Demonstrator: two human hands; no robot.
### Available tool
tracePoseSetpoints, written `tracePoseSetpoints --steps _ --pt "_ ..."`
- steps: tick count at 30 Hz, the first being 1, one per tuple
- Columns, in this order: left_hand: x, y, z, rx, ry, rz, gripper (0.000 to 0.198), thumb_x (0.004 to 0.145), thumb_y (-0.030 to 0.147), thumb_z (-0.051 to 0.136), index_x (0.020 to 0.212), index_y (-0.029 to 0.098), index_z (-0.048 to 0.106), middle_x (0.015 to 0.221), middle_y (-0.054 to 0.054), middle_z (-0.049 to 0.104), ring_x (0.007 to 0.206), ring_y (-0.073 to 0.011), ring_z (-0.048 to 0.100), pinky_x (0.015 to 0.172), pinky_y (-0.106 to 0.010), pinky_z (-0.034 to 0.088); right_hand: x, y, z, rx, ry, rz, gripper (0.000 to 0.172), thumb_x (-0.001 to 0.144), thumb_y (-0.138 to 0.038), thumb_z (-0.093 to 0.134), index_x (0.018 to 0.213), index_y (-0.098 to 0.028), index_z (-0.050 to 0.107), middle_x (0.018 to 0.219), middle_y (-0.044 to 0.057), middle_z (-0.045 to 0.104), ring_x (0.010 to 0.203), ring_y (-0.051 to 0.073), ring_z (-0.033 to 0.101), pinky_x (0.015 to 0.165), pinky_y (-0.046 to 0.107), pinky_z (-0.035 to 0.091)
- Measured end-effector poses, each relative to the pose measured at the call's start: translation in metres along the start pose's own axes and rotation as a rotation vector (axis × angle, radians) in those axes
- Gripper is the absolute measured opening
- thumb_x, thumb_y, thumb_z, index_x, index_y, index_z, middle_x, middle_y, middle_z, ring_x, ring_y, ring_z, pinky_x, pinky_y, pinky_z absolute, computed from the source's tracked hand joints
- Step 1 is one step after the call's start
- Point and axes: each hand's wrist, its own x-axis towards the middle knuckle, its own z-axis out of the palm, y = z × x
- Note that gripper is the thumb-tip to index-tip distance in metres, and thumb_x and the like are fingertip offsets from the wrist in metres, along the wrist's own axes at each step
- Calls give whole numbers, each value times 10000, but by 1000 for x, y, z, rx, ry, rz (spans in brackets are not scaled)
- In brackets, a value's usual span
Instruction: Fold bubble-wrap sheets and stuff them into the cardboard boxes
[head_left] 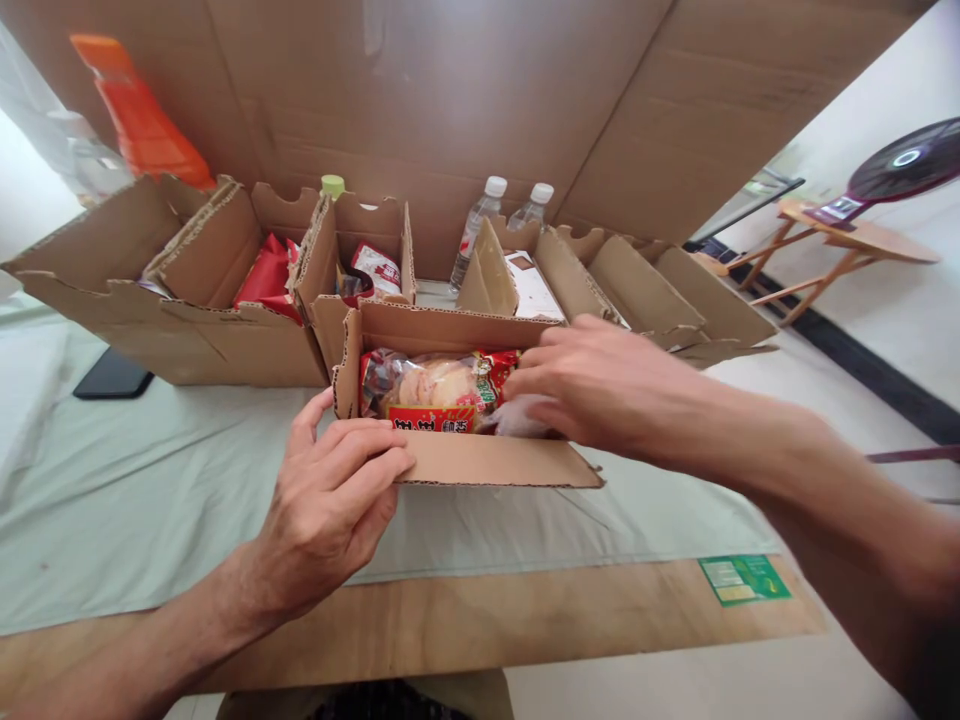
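Note:
A small open cardboard box (480, 462) sits in front of a row of cardboard bins. Inside it lies a clear and red bag of rice crackers (439, 385), with a whitish, blurred plastic-looking item (521, 415) at its right. My left hand (337, 480) grips the box at its near left corner, fingers laid over the front wall. At the right end, my right hand (577, 375) reaches in with curled fingers beside the cracker bag. Its fingertips are partly hidden, so whatever they hold cannot be made out.
Behind stand cardboard bins (225, 345) with a red packet (268, 275) and other packs. Clear bottles (480, 225) and an orange bottle (142, 120) rise behind them. A black phone (112, 375) lies left; a green card (745, 580) lies on the wooden edge.

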Motion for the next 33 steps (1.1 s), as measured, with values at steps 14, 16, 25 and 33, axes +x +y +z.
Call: tracePoseSetpoints --steps 14,16,25,33 --pt "-15 -8 -7 -32 270 -183 725 841 120 736 1501 276 482 1491 -111 556 1399 -292 532 1205 -540 416 -80 4 10 178 505 369 227 978 -362 615 1144 -297 755 1183 27 775 1089 245 719 1010 401 548" --pt "-24 -14 -6 -127 255 -351 795 854 192 740 1565 307 403 1570 -99 485 1452 -299 481 1223 -541 403 -109 1 27 238 652 588 194 961 -401 643 1083 -308 762 1082 24 786 980 230 732 955 397 571" --pt "-26 -5 48 -641 50 -730 748 871 286 672 1552 264 365 1444 -115 588 1292 -259 609 1108 -479 516 -89 -26 148 924 510 622 512 837 -571 710 1183 -201 629 1149 115 745 972 265 707 826 431 597" --pt "-90 53 7 -557 62 -817 599 910 302 691 1474 273 492 1390 -116 633 1364 -298 576 1203 -521 433 -134 -103 139 835 642 703 251 918 -461 675 1009 -228 699 917 79 760 822 259 700 712 370 581"
